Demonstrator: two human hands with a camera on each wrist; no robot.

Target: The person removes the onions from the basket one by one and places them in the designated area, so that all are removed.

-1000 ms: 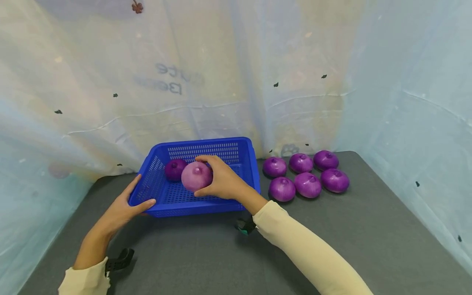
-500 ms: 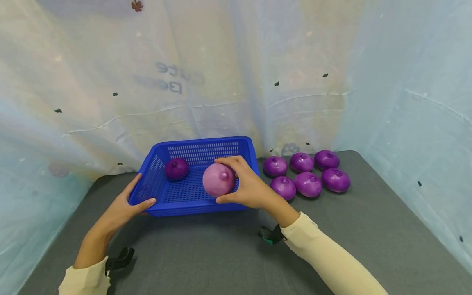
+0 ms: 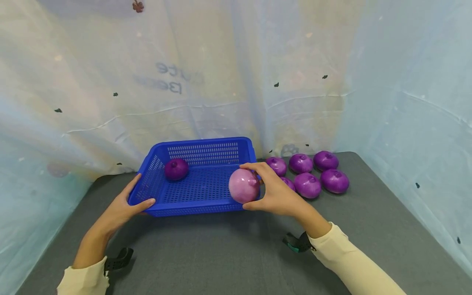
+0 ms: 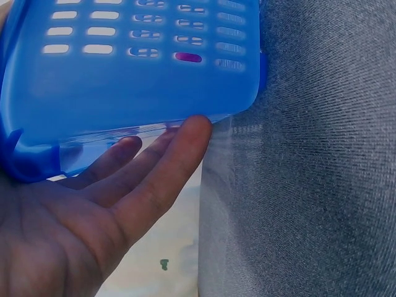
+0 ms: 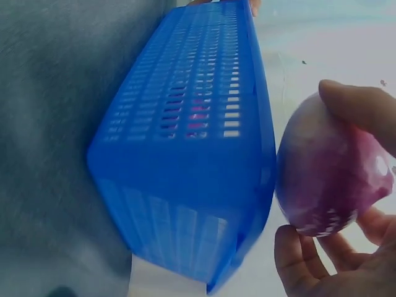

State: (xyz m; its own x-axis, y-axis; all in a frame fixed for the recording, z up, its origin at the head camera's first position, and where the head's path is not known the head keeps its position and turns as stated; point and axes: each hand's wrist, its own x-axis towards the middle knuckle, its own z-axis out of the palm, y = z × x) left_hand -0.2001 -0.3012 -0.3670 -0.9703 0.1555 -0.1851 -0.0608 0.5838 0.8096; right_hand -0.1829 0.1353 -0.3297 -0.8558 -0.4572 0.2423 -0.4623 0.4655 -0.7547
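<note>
My right hand (image 3: 274, 192) pinches a light pink-purple onion (image 3: 243, 186) between thumb and fingers, over the right front corner of a blue plastic basket (image 3: 199, 207). In the right wrist view the held onion (image 5: 328, 167) is beside the basket's rim (image 5: 266, 124); whether they touch I cannot tell. My left hand (image 3: 121, 209) grips the basket's left front corner, thumb by the front rim and fingers along the left side. The left wrist view has these fingers (image 4: 161, 179) against the basket wall (image 4: 136, 93). One dark purple onion (image 3: 176, 169) lies in the basket's left part.
Several purple onions (image 3: 307, 185) stand in two rows right of the basket, the nearest partly hidden by my right hand. A grey cloth (image 3: 206, 254) covers the table. Pale curtain sheets (image 3: 221, 82) hang behind and at both sides.
My right hand has carried the light onion rightward, from beside the dark onion across the basket to its right front corner. The left hand and the basket have stayed put.
</note>
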